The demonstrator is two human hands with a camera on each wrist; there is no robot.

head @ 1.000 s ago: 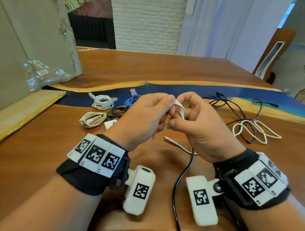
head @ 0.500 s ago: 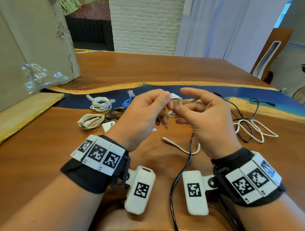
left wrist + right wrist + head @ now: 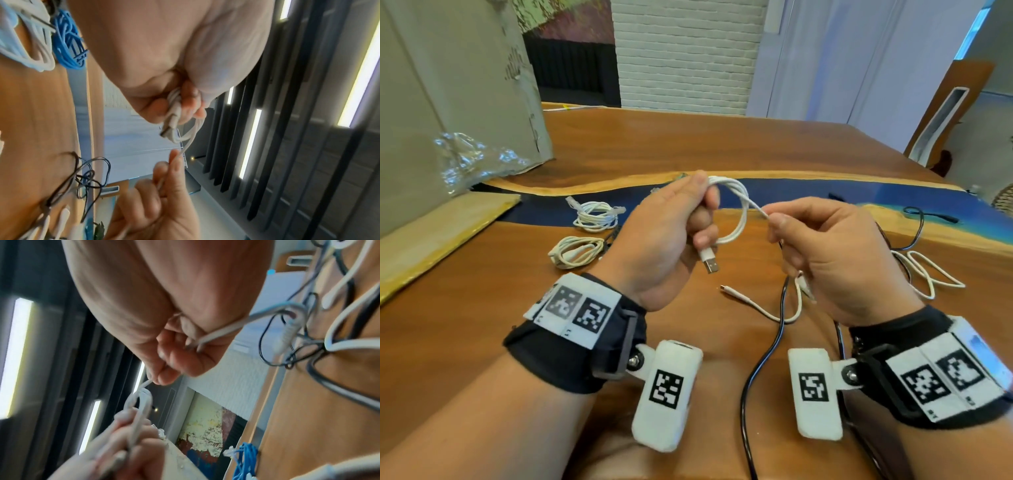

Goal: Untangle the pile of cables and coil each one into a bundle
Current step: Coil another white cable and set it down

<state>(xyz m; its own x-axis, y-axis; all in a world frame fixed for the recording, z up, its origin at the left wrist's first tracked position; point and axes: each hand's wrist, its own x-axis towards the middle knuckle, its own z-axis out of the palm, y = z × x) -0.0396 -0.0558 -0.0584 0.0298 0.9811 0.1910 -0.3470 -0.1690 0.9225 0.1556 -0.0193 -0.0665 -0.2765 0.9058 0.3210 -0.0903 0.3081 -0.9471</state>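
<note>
My left hand (image 3: pixel 688 219) grips a small coil of white USB cable (image 3: pixel 739 212) above the table, and the USB-A plug (image 3: pixel 709 263) hangs below the fingers. In the left wrist view the same coil (image 3: pixel 185 128) sits between thumb and fingers. My right hand (image 3: pixel 784 226) pinches the cable's free strand just right of the coil; the strand runs through the palm down to its small plug (image 3: pixel 726 289) on the table. The right wrist view shows the pinched strand (image 3: pixel 148 382) leading to the coil.
Two coiled white bundles (image 3: pixel 595 216) (image 3: pixel 575 251) lie at left, with a blue bundle (image 3: pixel 68 42) behind my left hand. A loose tangle of black cable (image 3: pixel 914 236) and white cable (image 3: pixel 928 274) lies at right. A cardboard box (image 3: pixel 448 102) stands far left.
My hands have moved apart. The left hand has lifted the coil higher, and the right hand has slid out along the strand to the right.
</note>
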